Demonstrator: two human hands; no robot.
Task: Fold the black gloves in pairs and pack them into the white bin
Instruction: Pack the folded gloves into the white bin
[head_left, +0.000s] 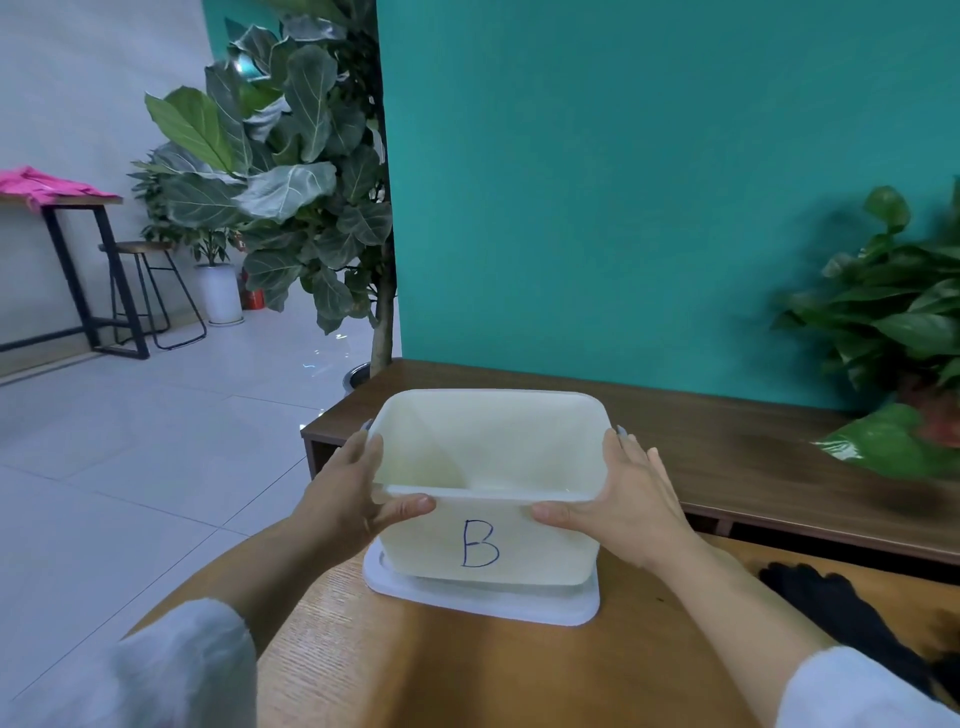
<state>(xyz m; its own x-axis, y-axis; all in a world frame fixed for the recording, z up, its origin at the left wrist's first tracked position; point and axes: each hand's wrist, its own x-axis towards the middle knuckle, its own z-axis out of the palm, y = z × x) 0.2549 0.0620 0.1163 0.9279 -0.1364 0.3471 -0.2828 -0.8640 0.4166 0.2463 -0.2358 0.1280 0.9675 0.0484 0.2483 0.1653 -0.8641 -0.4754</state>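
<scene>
One white bin (488, 457), a handwritten "B" (480, 543) on its front, sits on one white lid (483, 603) on the wooden surface (467, 670). Two hands: left hand (358, 488) and right hand (618, 499) grip its sides, thumbs across the front. Black gloves (847, 613) lie far right, count unclear.

Left hand (358, 488) at 9 o'clock and right hand (618, 493) at 3 o'clock, palms facing inward, thumbs pointing toward each other, forearms extended forward, pale sleeves at the wrists
</scene>
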